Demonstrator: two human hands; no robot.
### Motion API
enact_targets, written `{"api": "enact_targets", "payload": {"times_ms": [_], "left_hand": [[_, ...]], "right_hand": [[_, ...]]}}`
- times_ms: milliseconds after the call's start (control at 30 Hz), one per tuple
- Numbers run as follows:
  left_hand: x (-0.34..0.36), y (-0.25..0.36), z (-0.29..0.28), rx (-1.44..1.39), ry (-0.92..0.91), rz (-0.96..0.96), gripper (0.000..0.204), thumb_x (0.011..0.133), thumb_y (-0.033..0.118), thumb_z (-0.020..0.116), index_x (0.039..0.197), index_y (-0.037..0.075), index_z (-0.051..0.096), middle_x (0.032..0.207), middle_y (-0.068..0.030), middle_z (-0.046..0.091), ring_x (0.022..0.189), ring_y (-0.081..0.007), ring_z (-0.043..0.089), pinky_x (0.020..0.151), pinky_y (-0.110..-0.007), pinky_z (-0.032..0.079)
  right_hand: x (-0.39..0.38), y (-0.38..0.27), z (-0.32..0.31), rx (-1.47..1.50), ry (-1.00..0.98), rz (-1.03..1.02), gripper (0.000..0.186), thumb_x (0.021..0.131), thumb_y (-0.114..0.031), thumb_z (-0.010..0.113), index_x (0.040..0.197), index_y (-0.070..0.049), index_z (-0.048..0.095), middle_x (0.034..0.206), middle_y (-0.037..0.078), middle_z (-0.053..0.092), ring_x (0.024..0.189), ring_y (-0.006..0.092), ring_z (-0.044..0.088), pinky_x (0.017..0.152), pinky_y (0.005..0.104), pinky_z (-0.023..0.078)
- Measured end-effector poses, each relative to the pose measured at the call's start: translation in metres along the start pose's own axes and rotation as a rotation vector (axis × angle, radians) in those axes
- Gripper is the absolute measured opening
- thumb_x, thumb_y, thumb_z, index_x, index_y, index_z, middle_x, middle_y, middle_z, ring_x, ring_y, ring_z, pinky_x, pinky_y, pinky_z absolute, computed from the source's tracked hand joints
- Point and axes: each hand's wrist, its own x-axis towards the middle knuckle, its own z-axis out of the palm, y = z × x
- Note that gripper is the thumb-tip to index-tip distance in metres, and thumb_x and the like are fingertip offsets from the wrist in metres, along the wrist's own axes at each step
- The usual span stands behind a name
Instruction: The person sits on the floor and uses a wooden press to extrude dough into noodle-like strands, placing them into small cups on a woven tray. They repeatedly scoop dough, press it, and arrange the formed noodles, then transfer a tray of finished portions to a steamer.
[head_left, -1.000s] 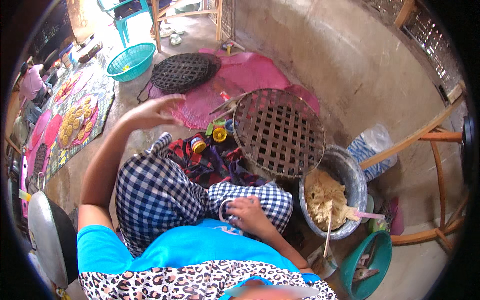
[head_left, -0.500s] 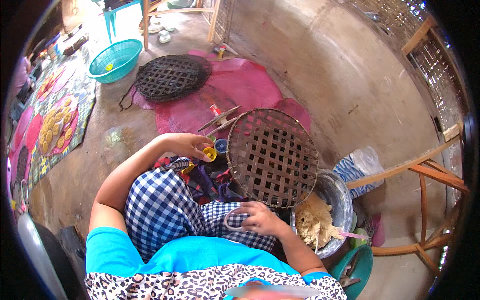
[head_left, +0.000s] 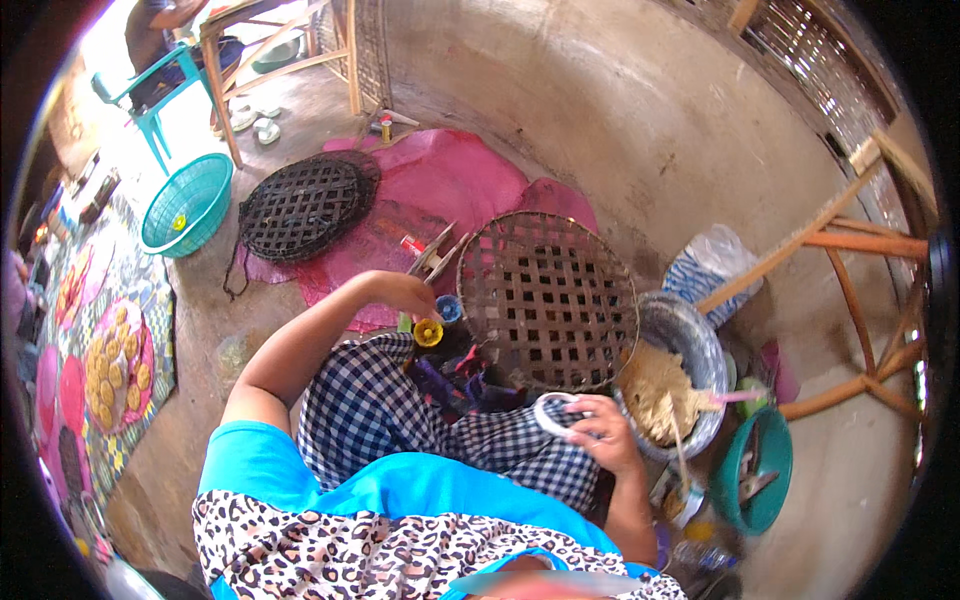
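Note:
My left hand (head_left: 405,293) reaches forward over my knee, fingers curled down onto a small yellow round cup (head_left: 428,332); a small blue cup (head_left: 449,308) sits right beside it. Whether the fingers grip the yellow cup I cannot tell. My right hand (head_left: 603,432) rests on my checked skirt and holds a white ring (head_left: 548,412). Just ahead of both hands lies a round woven lattice tray (head_left: 548,300). To the right of my right hand stands a metal bowl (head_left: 690,330) with pale yellowish dough and a stick in it.
A dark round lattice tray (head_left: 307,205) lies on a pink cloth (head_left: 450,180). A teal basket (head_left: 188,205) and a patterned mat with round yellow cakes (head_left: 112,360) are at the left. A teal bowl (head_left: 752,485), plastic bag (head_left: 715,262) and wooden legs (head_left: 850,245) stand at the right.
My left hand swung in from out over the pink cloth and came down at the small yellow cup. My right hand stayed on my lap with the white ring.

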Motion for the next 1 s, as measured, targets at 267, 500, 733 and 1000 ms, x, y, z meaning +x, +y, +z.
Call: {"api": "enact_targets", "payload": {"times_ms": [267,500,733,1000], "left_hand": [[0.082,0.010,0.206,0.850,-0.380,0.172,0.049,0.087,0.036,0.039,0.107,-0.005,0.055,0.113,-0.0247,0.055,0.107,-0.0348,0.054,0.089,-0.042,0.044],[0.085,0.039,0.264,-0.070,0.311,-0.193,0.049,0.087,0.033,0.041,0.116,-0.006,0.047,0.115,-0.0252,0.053,0.106,-0.0349,0.054,0.088,-0.044,0.044],[0.086,0.059,0.230,0.124,0.035,-0.155,0.051,0.084,0.026,0.050,0.127,0.000,0.038,0.123,-0.0196,0.050,0.109,-0.0336,0.053,0.089,-0.048,0.043],[0.096,0.032,0.215,0.667,-0.084,-0.196,0.044,0.080,0.030,0.055,0.119,0.011,0.056,0.131,-0.0113,0.047,0.118,-0.0315,0.047,0.095,-0.048,0.038]], "right_hand": [[-0.040,-0.077,0.023,-0.157,0.497,0.181,0.014,0.062,0.000,0.072,0.074,-0.002,0.065,0.100,0.007,0.062,0.104,0.0250,0.054,0.092,0.0344,0.041],[-0.006,-0.159,0.000,-0.443,0.524,-0.176,0.016,0.064,-0.005,0.072,0.076,-0.003,0.063,0.100,0.009,0.061,0.106,0.0272,0.053,0.092,0.0378,0.040],[0.010,-0.204,-0.019,-0.573,0.521,-0.277,0.015,0.067,-0.009,0.071,0.078,-0.003,0.063,0.099,0.008,0.063,0.103,0.0259,0.055,0.090,0.0370,0.041],[0.012,-0.228,-0.092,-0.743,0.538,-0.199,0.009,0.077,-0.009,0.066,0.080,-0.001,0.061,0.104,0.009,0.062,0.102,0.0206,0.055,0.090,0.0319,0.041]]}}
